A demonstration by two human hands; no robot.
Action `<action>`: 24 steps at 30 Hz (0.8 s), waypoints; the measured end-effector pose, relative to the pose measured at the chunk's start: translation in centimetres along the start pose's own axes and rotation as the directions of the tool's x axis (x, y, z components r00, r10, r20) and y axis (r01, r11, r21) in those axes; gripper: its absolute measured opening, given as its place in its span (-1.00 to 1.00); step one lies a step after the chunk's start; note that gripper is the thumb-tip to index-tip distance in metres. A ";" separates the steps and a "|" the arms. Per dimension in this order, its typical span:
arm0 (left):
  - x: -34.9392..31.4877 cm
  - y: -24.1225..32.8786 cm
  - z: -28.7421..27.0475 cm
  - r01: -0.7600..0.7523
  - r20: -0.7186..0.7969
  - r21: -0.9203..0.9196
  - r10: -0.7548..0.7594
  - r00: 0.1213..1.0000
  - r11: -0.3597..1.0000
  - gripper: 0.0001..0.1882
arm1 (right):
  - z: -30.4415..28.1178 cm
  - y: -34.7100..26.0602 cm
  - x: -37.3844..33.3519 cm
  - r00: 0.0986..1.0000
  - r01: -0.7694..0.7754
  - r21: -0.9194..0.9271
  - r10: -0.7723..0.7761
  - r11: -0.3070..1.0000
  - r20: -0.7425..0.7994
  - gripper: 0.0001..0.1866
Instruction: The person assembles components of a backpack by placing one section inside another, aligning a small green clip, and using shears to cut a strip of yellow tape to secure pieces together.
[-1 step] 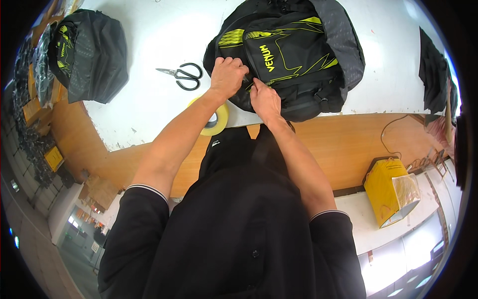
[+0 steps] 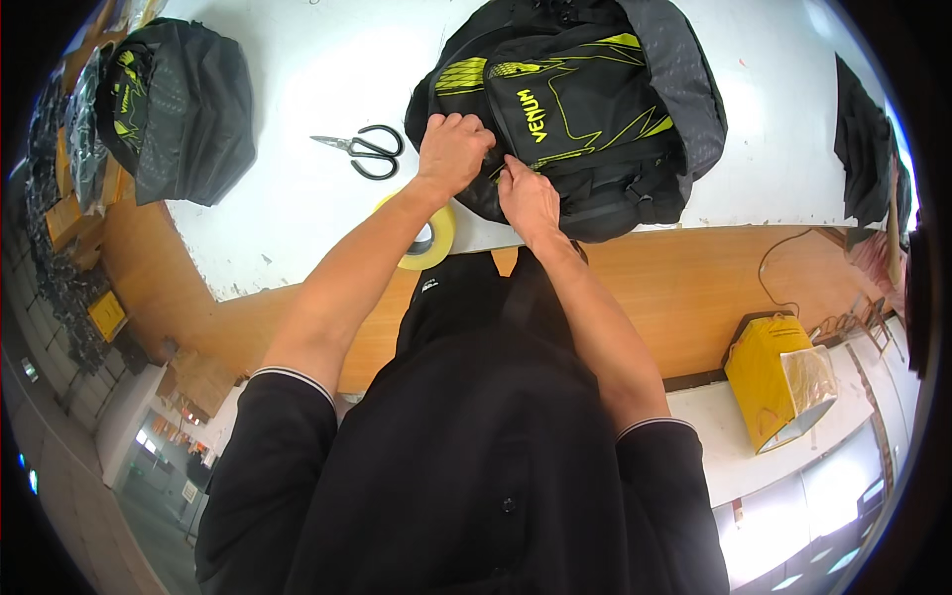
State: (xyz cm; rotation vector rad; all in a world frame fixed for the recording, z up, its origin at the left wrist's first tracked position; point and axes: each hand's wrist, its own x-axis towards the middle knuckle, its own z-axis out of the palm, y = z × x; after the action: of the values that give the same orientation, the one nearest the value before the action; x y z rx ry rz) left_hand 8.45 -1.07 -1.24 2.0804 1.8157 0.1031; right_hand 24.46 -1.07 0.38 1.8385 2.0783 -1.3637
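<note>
A black backpack (image 2: 595, 99) with lime-green trim lies on the white table, its front pocket facing up. My left hand (image 2: 456, 154) has its fingers curled onto the near-left part of the pocket, gripping the fabric. Close beside it, my right hand (image 2: 530, 201) pinches at the pocket's lower edge with thumb and forefinger together. The exact bit between the fingertips is too small and dark to make out. Left of the backpack lie black-handled scissors (image 2: 365, 149), their blades pointing left. A roll of yellowish tape (image 2: 442, 241) sits at the table's near edge, partly behind my left forearm.
A second dark backpack (image 2: 193, 114) stands at the table's left end, beside plastic-wrapped goods (image 2: 87, 149). Dark fabric (image 2: 861, 144) lies at the right end. On a lower white surface at the right is a yellow box (image 2: 762, 382). A thin cable (image 2: 766, 266) hangs nearby.
</note>
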 end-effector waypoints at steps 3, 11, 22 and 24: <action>-0.3 0.0 -0.6 0.051 -0.109 -0.188 -0.073 0.991 0.981 -0.87 | -0.4 -0.7 -0.1 1.000 -0.017 0.001 0.017 1.000 0.007 -0.60; -0.9 -0.6 -3.0 0.427 0.171 -0.396 -0.392 0.904 0.813 -0.85 | -0.2 -2.7 2.5 0.996 -0.042 0.096 0.049 0.994 -0.078 -0.69; -0.6 -0.2 -1.8 0.558 0.114 -0.328 -0.554 0.825 0.763 -0.83 | -0.7 -3.7 4.1 0.983 0.120 -0.109 -0.134 0.987 -0.127 -0.76; -0.5 0.0 -1.6 0.587 0.117 -0.312 -0.583 0.804 0.747 -0.83 | -0.5 -3.4 3.9 0.975 0.175 -0.183 -0.196 0.967 -0.105 -0.78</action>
State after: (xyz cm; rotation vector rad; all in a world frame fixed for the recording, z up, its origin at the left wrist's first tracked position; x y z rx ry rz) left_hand 7.87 -1.16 0.35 1.2044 2.1790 0.2112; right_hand 20.81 2.57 0.41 1.7358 2.3999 -1.0857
